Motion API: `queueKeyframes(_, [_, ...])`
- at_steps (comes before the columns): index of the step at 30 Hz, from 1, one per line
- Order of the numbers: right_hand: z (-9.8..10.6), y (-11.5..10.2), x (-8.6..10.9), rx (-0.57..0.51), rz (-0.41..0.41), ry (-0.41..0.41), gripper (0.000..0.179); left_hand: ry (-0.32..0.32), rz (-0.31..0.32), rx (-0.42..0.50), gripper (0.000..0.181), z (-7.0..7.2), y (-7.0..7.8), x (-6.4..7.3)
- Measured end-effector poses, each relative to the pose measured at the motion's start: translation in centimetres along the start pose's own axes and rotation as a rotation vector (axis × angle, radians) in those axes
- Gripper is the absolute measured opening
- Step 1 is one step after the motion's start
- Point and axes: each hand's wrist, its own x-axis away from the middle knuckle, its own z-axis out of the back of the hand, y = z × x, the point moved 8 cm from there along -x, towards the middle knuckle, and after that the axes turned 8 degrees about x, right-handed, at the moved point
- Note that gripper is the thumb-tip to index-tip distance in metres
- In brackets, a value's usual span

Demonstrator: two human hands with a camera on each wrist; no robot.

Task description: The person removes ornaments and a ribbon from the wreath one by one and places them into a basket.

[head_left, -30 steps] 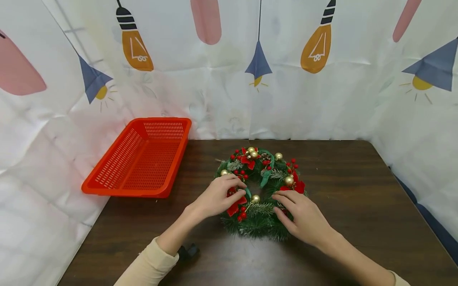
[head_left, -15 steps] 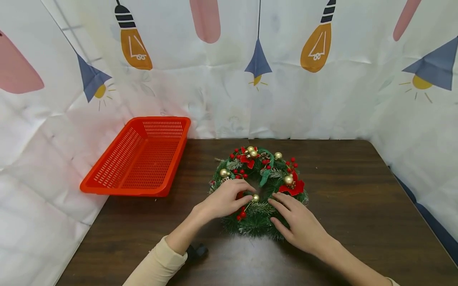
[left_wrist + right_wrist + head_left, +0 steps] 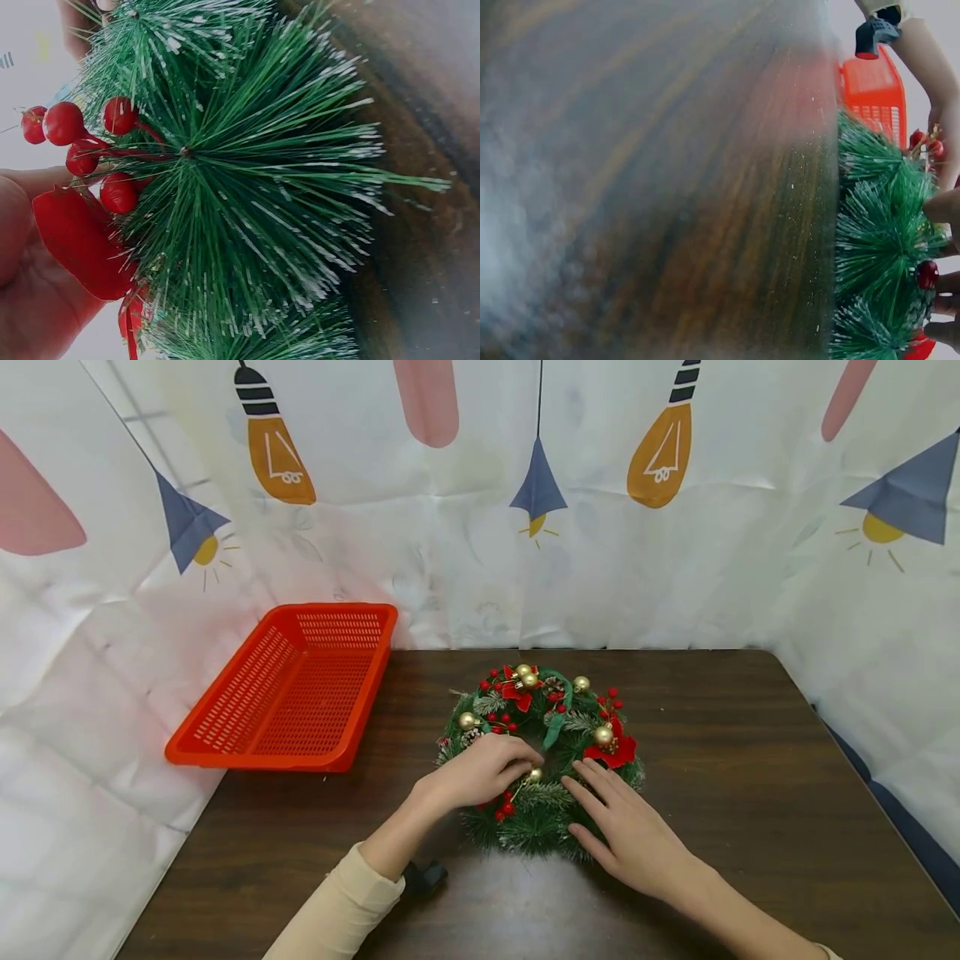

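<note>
A green Christmas wreath with red flowers, red berries, pine cones and gold balls lies on the dark wooden table. My left hand reaches over its front left part, fingers bent and tips at a gold ball by the inner edge. I cannot tell whether those tips pinch anything. In the left wrist view, the palm shows behind a red petal and red berries. Over the front right part, my right hand has spread, nearly straight fingers; their tips meet the greenery in the right wrist view.
A red plastic basket with slotted sides stands at the table's back left corner. Behind the table hangs a white curtain printed with lamps. A black wrist camera is below my left wrist.
My left hand has moved right across the wreath, from the red flower to the gold ball, its fingers bending more. My right hand has shifted slightly left; the wreath stays in place.
</note>
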Motion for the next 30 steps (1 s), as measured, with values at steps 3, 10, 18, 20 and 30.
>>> queueKeyframes(3, [-0.04, 0.04, -0.03, 0.011, -0.005, -0.011, 0.065, -0.034, 0.016, 0.018, 0.027, -0.13, -0.13, -0.21])
queueKeyframes(10, [-0.17, 0.10, 0.08, 0.013, -0.006, -0.019, 0.064, -0.085, 0.033, 0.066, 0.030, -0.51, -0.32, -0.47])
queueKeyframes(18, [-0.10, 0.13, -0.13, 0.000, 0.007, -0.009, 0.063, -0.087, 0.032, 0.084, 0.030, -0.65, -0.64, -0.42])
queueKeyframes(20, [-0.07, 0.14, -0.17, -0.004, 0.010, -0.006, 0.063, -0.077, 0.022, 0.085, 0.030, -0.57, -0.64, -0.39])
queueKeyframes(30, [-0.15, 0.33, -0.33, -0.015, -0.002, -0.025, 0.064, 0.015, -0.010, 0.119, 0.028, 0.32, -0.72, 0.00])
